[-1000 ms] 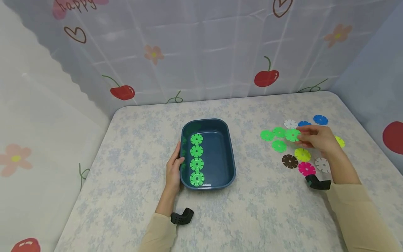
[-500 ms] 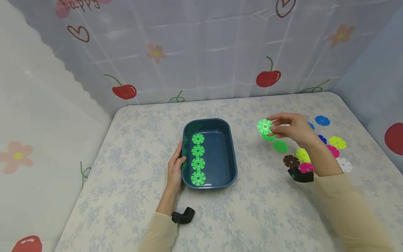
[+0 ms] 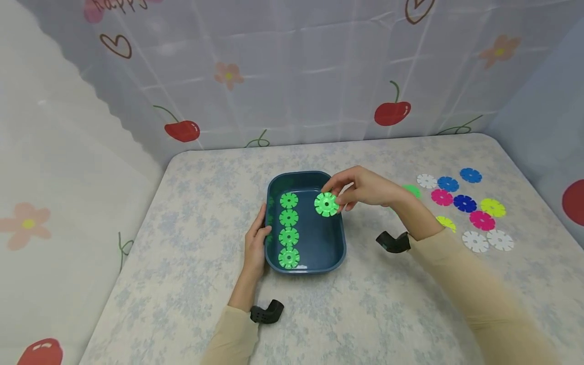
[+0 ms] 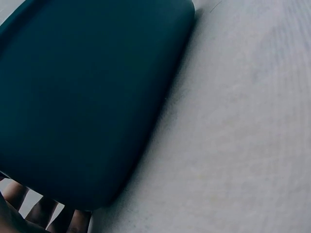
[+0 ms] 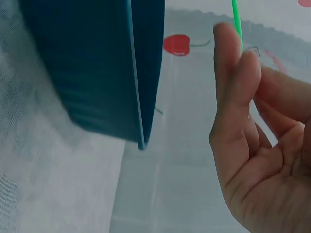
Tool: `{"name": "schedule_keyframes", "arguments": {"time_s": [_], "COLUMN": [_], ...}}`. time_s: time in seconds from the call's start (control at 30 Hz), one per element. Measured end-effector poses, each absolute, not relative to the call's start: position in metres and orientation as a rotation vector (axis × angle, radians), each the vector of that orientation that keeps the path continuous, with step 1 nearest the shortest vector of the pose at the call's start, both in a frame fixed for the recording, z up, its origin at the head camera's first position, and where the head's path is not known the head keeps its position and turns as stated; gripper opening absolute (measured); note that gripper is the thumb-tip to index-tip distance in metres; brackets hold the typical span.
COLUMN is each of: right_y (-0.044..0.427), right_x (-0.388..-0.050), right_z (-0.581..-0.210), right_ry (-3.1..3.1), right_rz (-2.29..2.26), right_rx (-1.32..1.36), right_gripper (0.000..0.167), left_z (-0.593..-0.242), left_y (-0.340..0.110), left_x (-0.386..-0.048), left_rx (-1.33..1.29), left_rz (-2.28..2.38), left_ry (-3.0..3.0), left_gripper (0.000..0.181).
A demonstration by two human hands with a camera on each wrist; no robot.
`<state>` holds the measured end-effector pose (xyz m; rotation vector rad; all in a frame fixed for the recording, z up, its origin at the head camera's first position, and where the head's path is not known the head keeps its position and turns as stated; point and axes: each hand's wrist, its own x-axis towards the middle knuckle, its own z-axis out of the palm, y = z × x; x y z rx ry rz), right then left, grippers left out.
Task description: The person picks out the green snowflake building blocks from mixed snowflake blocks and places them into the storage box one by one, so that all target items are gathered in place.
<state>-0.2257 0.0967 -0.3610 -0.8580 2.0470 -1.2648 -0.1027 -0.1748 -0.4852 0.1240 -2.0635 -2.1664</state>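
A dark blue rectangular plastic tray (image 3: 319, 253) stands on the table, with several green notched interlocking discs (image 3: 289, 236) in a column along its left side. My left hand (image 3: 254, 248) holds the tray's left wall, its thumb at the rim; in the left wrist view its fingers (image 4: 41, 211) are at the wall. Above the tray's right part, my right hand (image 3: 365, 187) pinches a green notched disc (image 3: 326, 204) between thumb and fingertips. The right wrist view shows that disc edge-on as a thin green strip (image 5: 237, 22).
To the right lie loose notched discs: white (image 3: 476, 242), pink (image 3: 482, 220), blue (image 3: 470, 175), yellow (image 3: 493, 208) and a green one (image 3: 412, 190) partly behind the right forearm. The patterned tablecloth (image 3: 201, 213) reaches a cherry-printed curtain (image 3: 296, 91) at the back.
My right hand has picked up the green disc from the right-hand group and carried it left to above the tray. The left hand stays on the tray.
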Motion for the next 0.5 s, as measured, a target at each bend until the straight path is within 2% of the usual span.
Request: {"name": "schedule_keyframes", "arguments": {"time_s": [0.23, 0.5], "right_y": [0.06, 0.034], "right_x": [-0.229, -0.225], "right_z": [-0.372, -0.39], "right_ry": [1.92, 1.892], "right_rz": [-1.065, -0.865], "right_rx": [-1.006, -1.02], "right_gripper": [0.032, 0.033], "left_z": [-0.485, -0.482], "left_y": [-0.173, -0.174], "left_x": [-0.102, -0.102], "left_rx": [0.138, 0.12], "left_rz": [-2.181, -2.187], "left_ry": [-2.041, -2.034], "left_gripper": [0.057, 0.058]}}
